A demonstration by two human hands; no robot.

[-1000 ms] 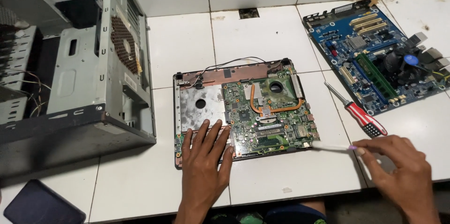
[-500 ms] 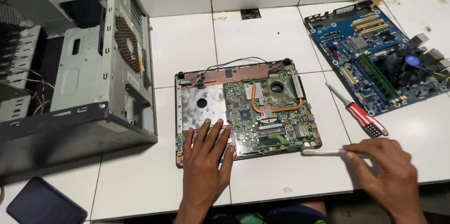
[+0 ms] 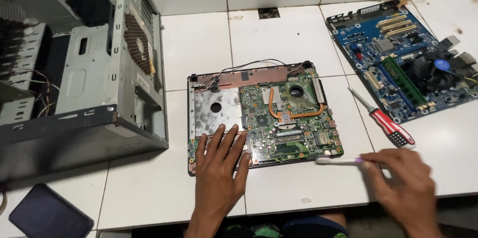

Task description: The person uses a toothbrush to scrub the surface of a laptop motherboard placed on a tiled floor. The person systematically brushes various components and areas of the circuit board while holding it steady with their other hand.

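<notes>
A laptop base with its green motherboard (image 3: 289,118) exposed lies flat on the white tiled floor, a copper heat pipe curving across it. My left hand (image 3: 219,161) rests palm down with fingers spread on the board's near left part. My right hand (image 3: 403,180) grips a thin white tool (image 3: 336,160) with a purple band, like a toothbrush. Its tip touches the board's near right corner.
An open grey desktop case (image 3: 84,68) lies on its side at the left. A red-handled screwdriver (image 3: 386,121) lies right of the laptop. A blue desktop motherboard (image 3: 398,59) with a black fan sits at the far right. A dark flat device (image 3: 47,215) lies near left.
My right hand has moved left with the white tool, bringing its tip from the bare tile to the board's near right corner. My left hand has stayed put.
</notes>
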